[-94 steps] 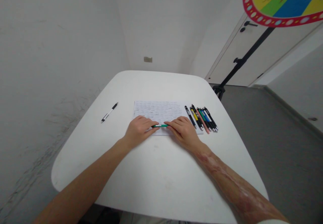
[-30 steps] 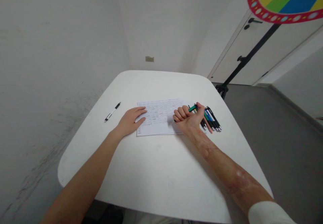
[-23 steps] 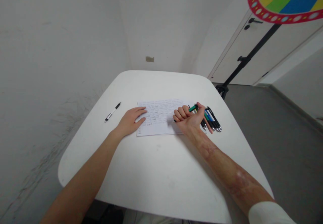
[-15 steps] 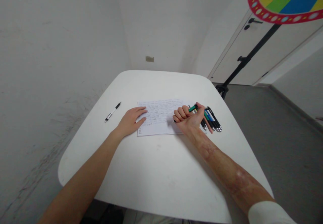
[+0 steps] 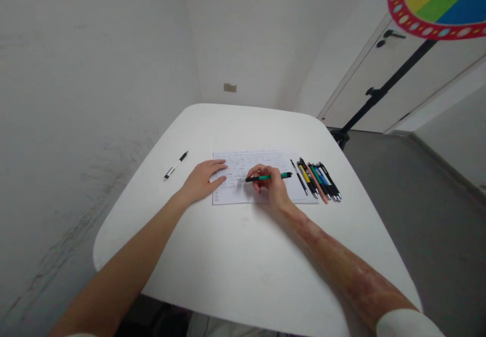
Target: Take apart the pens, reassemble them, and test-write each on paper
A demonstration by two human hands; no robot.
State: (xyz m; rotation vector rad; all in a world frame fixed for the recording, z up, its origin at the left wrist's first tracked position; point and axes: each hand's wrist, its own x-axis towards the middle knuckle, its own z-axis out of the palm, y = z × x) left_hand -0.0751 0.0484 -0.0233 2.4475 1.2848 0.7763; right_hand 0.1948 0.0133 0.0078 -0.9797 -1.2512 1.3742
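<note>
A sheet of paper [image 5: 296,191] covered in handwriting lies on the white table [image 5: 246,261]. My left hand [image 5: 203,180] rests flat on the sheet's left edge, fingers stretched out. My right hand [image 5: 271,185] is closed around a green pen [image 5: 268,177], which lies nearly level over the middle of the sheet with its dark tip pointing left. A row of several coloured pens [image 5: 319,181] lies just right of the paper.
A black and white pen [image 5: 175,165] lies alone on the table's left side. A white wall runs along the left. At right stand a black stand [image 5: 374,101] carrying a colourful wheel [image 5: 440,0], a door and grey floor.
My right hand has moved left from the row of pens to the middle of the sheet and turned the green pen's tip down toward the paper. My left hand stays put.
</note>
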